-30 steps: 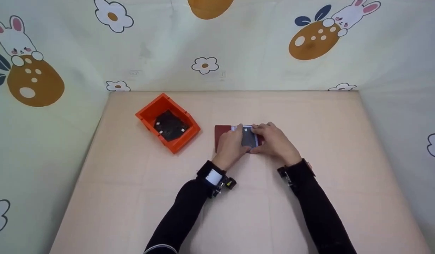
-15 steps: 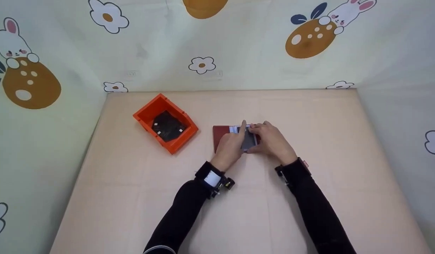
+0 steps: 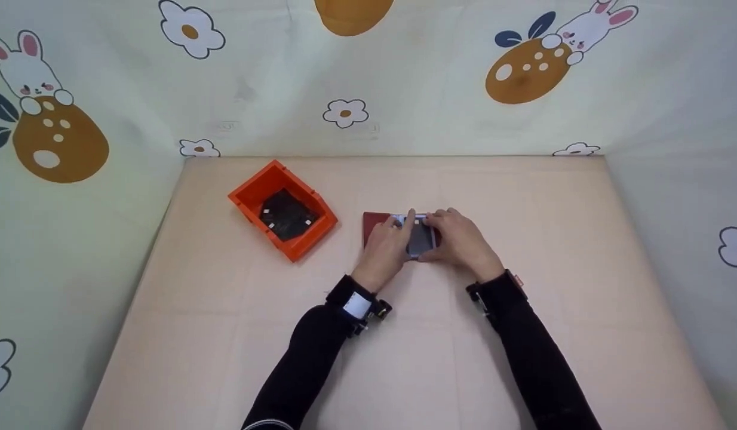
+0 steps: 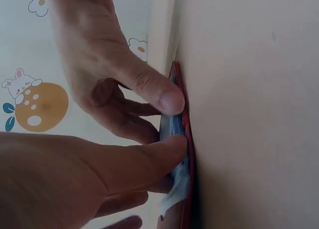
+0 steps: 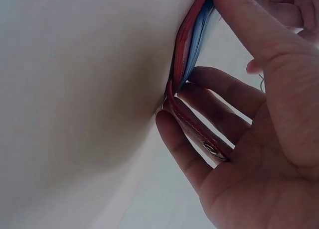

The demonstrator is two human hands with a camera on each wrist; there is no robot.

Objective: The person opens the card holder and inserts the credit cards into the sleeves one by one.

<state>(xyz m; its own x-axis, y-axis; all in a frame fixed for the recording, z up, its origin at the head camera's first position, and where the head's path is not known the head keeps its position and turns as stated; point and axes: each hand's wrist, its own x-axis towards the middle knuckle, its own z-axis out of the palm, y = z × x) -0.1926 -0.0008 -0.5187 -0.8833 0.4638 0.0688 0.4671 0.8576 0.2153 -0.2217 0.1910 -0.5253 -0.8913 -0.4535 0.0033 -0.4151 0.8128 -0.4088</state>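
Observation:
A maroon card holder [image 3: 374, 222] lies unfolded on the table, with clear sleeves and a dark grey panel [image 3: 421, 242] showing between the hands. My left hand [image 3: 386, 245] covers its left half. In the left wrist view, the left thumb [image 4: 167, 152] is on the near edge of the bluish sleeves [image 4: 179, 181], its fingers partly hidden behind them. My right hand [image 3: 464, 242] grips the right part, thumb at the near edge and fingers at the far edge. A metal snap [image 5: 212, 149] shows on the maroon flap [image 5: 194, 124] in the right wrist view.
An orange bin [image 3: 273, 176] stands on the table to the left of the hands. Inside it lies a black item [image 3: 288, 215] with small white patches. The patterned cloth wall [image 3: 416, 119] rises behind the table's back edge.
My left hand shifts slightly left and nearer to me, and its fingers change position over the pale sleeve strip. The right hand keeps its hold. The bin stays put.

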